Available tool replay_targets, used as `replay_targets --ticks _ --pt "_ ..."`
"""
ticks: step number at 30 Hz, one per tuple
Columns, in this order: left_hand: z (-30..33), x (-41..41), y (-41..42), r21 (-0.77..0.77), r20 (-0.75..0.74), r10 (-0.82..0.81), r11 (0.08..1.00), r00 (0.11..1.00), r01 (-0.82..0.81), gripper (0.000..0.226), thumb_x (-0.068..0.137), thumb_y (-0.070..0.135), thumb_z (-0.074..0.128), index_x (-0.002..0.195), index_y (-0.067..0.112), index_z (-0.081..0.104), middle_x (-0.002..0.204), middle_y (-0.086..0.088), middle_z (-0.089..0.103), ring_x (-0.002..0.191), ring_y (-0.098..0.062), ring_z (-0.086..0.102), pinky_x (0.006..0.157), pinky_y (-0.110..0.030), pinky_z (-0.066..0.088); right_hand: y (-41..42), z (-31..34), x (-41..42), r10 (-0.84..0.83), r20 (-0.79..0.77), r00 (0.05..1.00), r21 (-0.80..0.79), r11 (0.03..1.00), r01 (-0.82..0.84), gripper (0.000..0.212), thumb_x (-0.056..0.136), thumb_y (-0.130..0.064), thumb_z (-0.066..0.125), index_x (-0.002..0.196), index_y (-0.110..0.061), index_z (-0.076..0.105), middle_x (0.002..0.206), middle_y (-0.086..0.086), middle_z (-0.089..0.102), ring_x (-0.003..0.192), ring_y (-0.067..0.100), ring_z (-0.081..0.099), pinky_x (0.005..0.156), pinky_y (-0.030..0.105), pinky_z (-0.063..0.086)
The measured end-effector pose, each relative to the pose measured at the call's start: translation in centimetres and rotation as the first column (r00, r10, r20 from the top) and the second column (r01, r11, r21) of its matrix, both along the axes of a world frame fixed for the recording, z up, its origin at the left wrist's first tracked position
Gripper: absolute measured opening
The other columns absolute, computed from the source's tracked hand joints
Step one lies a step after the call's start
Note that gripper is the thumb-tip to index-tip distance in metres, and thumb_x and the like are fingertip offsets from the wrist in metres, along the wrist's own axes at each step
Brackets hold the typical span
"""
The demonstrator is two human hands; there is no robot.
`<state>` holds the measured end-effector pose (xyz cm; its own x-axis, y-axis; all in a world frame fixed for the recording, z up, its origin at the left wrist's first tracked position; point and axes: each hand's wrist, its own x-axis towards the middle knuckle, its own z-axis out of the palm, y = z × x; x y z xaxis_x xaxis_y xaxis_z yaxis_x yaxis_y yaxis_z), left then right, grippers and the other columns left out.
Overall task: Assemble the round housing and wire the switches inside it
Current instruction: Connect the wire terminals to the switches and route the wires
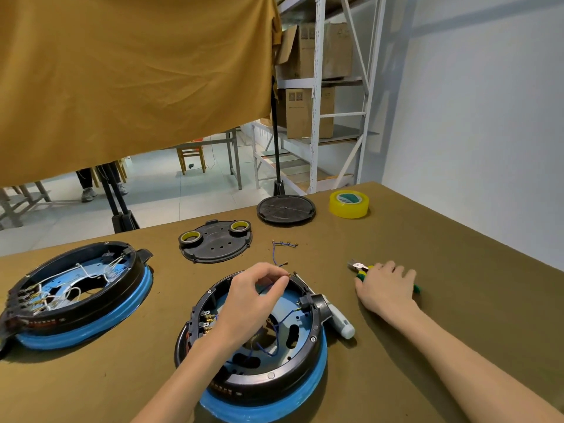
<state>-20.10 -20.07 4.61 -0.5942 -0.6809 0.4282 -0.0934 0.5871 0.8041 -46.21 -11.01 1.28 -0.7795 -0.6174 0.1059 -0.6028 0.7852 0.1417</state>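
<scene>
Wiring step: my left hand [254, 293] pinches a blue wire [276, 329] over the near round housing [256, 340], centre of the table [457, 270]. My right hand [386, 286] lies flat on the pliers [361, 268], to the right, fingers not yet curled round them. Next, I judge: seat the terminal on a switch.

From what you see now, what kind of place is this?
Probably a small assembly workshop or storeroom: metal shelves with cardboard boxes, and a cloth-covered worktable holding open round housings and pliers.
</scene>
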Motion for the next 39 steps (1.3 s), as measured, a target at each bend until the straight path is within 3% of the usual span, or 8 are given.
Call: replay_targets --ticks 6,9,12,15,19,23,29,39 --pt "1.2 -1.8 0.2 0.003 0.028 0.0 1.0 1.0 0.0 0.011 0.097 0.023 0.069 0.095 0.031 0.075 0.086 0.018 0.07 0.075 -0.006 0.061 0.07 -0.016 0.049 1.2 -0.3 1.3 0.099 -0.029 0.995 -0.035 0.994 -0.1 0.054 0.106 -0.056 0.033 0.126 -0.01 0.049 0.126 0.012 0.052 0.111 0.03 0.058 0.091 0.039 0.047" --pt "1.7 -2.7 -0.1 0.076 0.006 0.035 0.996 0.999 -0.036 0.011 0.098 0.024 0.069 0.094 0.029 0.078 0.083 0.02 0.071 0.071 -0.001 0.059 0.068 -0.013 0.046 1.7 0.3 2.2 0.171 0.047 0.984 -0.213 0.964 -0.157 0.05 0.107 -0.056 0.03 0.124 -0.012 0.047 0.123 0.01 0.051 0.106 0.028 0.06 0.087 0.038 0.047" --pt "1.9 -3.0 -0.4 0.171 -0.088 0.09 0.983 0.992 -0.074 0.011 0.097 0.02 0.07 0.097 0.025 0.08 0.082 0.015 0.074 0.07 0.001 0.062 0.067 -0.013 0.047 2.3 1.4 3.1 0.453 0.319 0.833 -0.608 0.772 -0.187 0.045 0.106 -0.054 0.037 0.13 -0.017 0.046 0.121 0.004 0.048 0.104 0.019 0.057 0.089 0.032 0.046" --pt "2.1 -2.9 -0.6 0.233 -0.176 0.115 0.97 0.978 -0.073 0.011 0.096 0.019 0.071 0.098 0.024 0.08 0.085 0.01 0.077 0.075 -0.001 0.067 0.069 -0.013 0.05 2.6 2.7 4.9 0.687 0.302 0.661 -0.774 0.581 -0.251 0.036 0.104 -0.056 0.041 0.127 -0.029 0.045 0.116 -0.011 0.052 0.101 -0.001 0.052 0.084 0.019 0.039" --pt "2.1 -2.6 -0.6 0.258 -0.223 0.132 0.963 0.966 -0.072 0.014 0.096 0.019 0.07 0.095 0.03 0.079 0.084 0.01 0.077 0.071 0.001 0.064 0.067 -0.012 0.05 2.5 3.4 6.7 0.768 0.195 0.61 -0.736 0.525 -0.427 0.046 0.101 -0.062 0.039 0.135 -0.031 0.043 0.118 -0.014 0.053 0.108 0.003 0.051 0.093 0.025 0.043" --pt "2.1 -2.3 -0.7 0.265 -0.229 0.115 0.963 0.967 -0.052 0.013 0.097 0.02 0.069 0.098 0.028 0.079 0.088 0.005 0.078 0.08 -0.014 0.068 0.07 -0.016 0.054 2.4 3.3 7.4 0.783 0.047 0.62 -0.664 0.488 -0.567 0.047 0.102 -0.061 0.04 0.136 -0.029 0.043 0.118 -0.013 0.051 0.106 0.007 0.048 0.097 0.031 0.042" --pt "2.1 -2.1 -0.7 0.275 -0.263 0.08 0.961 0.962 -0.005 0.012 0.096 0.019 0.07 0.098 0.026 0.08 0.091 0.004 0.079 0.085 -0.009 0.073 0.074 -0.015 0.054 2.3 3.4 7.6 0.78 -0.02 0.626 -0.678 0.45 -0.581 0.057 0.1 -0.069 0.034 0.137 -0.028 0.043 0.118 -0.014 0.052 0.105 0.006 0.049 0.094 0.029 0.045" --pt "2.0 -2.1 -0.7 0.267 -0.29 0.055 0.963 0.956 0.026 0.013 0.096 0.014 0.07 0.1 0.019 0.081 0.093 0.0 0.079 0.087 -0.01 0.073 0.075 -0.016 0.054 2.9 3.8 7.5 0.78 -0.112 0.616 -0.679 0.392 -0.62 0.057 0.101 -0.066 0.036 0.134 -0.021 0.049 0.114 -0.011 0.055 0.098 0.007 0.052 0.082 0.027 0.051"
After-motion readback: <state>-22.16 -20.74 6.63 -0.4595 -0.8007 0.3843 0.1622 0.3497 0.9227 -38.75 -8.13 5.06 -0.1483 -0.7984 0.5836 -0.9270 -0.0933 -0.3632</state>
